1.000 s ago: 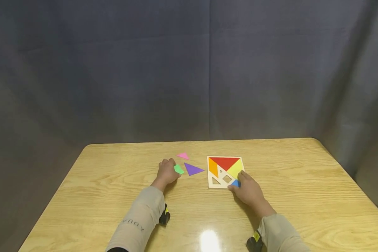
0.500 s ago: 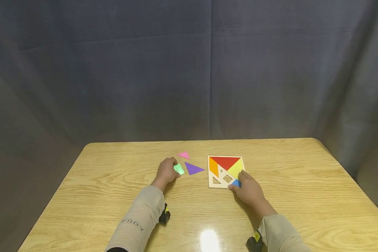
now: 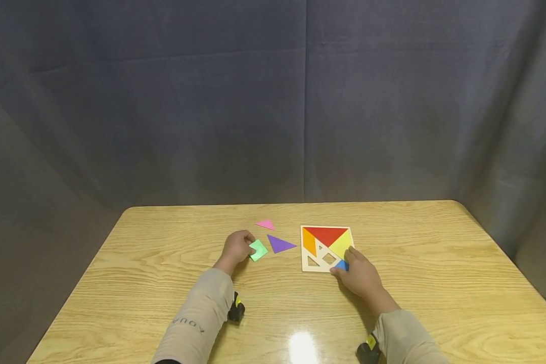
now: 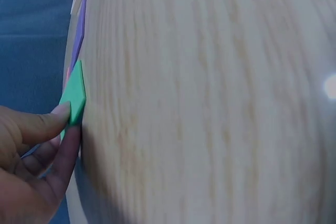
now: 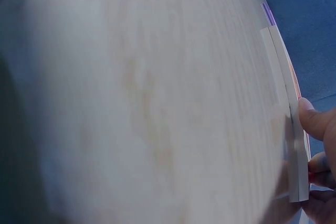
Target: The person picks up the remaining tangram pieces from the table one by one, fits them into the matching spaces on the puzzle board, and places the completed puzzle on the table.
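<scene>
My left hand (image 3: 237,247) pinches a green square tangram piece (image 3: 259,251) between thumb and fingers. In the left wrist view the thumb lies on the face of the green piece (image 4: 75,94), which is tilted. My right hand (image 3: 360,272) grips the lower right corner of a pale tangram tray (image 3: 306,264). Red (image 3: 324,234), orange (image 3: 308,241), yellow (image 3: 343,243) and blue pieces (image 3: 342,264) sit in the tray; the hand partly covers the blue one. Openings show at the tray's lower left. A purple triangle (image 3: 279,244) lies between the left hand and the tray.
A pink triangle (image 3: 266,224) lies on the wooden table (image 3: 173,253) beyond the left hand. Dark curtain (image 3: 236,111) hangs behind the table's far edge. A black wrist camera (image 3: 236,309) sits below the left wrist, another black camera (image 3: 367,351) below the right.
My left hand has drawn slightly back toward me with the green square, which has turned and now shows more of its face. The right hand stays on the tray.
</scene>
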The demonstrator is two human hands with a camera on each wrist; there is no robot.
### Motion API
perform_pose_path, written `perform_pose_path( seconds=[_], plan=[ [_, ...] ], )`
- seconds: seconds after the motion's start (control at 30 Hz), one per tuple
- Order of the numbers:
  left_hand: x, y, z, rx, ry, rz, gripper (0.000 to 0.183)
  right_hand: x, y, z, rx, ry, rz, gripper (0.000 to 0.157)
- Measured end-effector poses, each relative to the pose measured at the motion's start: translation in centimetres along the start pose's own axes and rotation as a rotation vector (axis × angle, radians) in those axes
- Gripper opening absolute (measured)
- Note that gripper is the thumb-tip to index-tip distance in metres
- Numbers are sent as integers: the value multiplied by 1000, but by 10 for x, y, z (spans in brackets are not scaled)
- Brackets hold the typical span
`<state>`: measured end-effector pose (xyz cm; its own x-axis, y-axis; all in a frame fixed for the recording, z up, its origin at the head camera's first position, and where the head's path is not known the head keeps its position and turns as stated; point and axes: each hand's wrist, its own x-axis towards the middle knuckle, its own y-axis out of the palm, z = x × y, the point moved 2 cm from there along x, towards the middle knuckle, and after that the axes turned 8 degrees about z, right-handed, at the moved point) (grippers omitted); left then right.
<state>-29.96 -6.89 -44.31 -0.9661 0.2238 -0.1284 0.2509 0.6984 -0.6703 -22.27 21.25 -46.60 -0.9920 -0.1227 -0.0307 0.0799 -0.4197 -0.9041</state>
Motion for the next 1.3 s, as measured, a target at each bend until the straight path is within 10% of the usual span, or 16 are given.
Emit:
perform_pose_path(
  seconds=[0.43, 1.3],
  plan=[
    [-1, -2, 9, -329, -67, 32, 18, 1, 1, 0, 1, 7, 7, 53],
    [2, 8, 8, -451, -104, 64, 19, 0, -1, 1, -3, 22, 13, 57]
  ],
)
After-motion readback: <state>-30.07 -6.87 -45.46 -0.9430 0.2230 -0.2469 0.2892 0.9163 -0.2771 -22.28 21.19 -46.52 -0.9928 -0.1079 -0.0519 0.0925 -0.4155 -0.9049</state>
